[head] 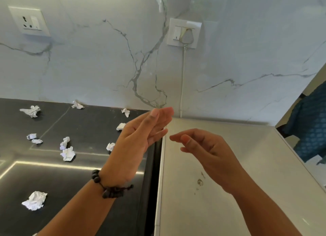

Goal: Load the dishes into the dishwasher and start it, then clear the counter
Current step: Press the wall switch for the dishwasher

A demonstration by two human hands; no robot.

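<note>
My left hand (141,138) is raised over the seam between the black counter (84,174) and the grey top of the appliance (247,165). Its fingers are straight, its palm faces right, and it holds nothing. My right hand (206,151) hovers over the grey top with loosely curled fingers and is empty too. Several crumpled white paper balls lie scattered on the black counter, among them a large paper ball (35,200) at the front left and a cluster of paper balls (67,150) in the middle. No dishes are in view.
A marble wall stands behind the counter, with an empty socket (29,21) on the left and a plugged socket (184,33) whose white cable (182,80) drops behind the grey top. Blue patterned cloth (310,126) shows at the right edge.
</note>
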